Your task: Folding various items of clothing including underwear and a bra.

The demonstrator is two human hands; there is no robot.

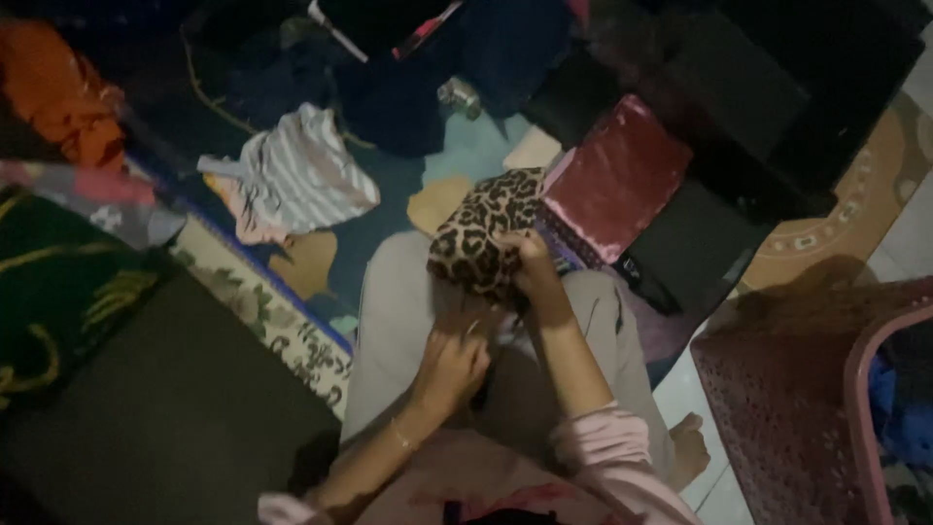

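Observation:
A leopard-print cloth (481, 233) lies bunched over my knee, on my grey trousers (398, 311). My right hand (530, 267) grips its near right edge, fingers closed on the fabric. Lower down on my lap, my left hand (449, 369) rests with fingers curled; it seems to pinch a bit of pale cloth, though the dim light hides what. A thin bracelet sits on that wrist. Both sleeves are pink.
A folded dark red cloth (617, 175) lies beyond the leopard cloth, with black folded pieces (739, 97) behind it. A striped garment (296, 175) lies at the left, an orange one (58, 92) far left. A maroon perforated basket (807, 389) stands at my right.

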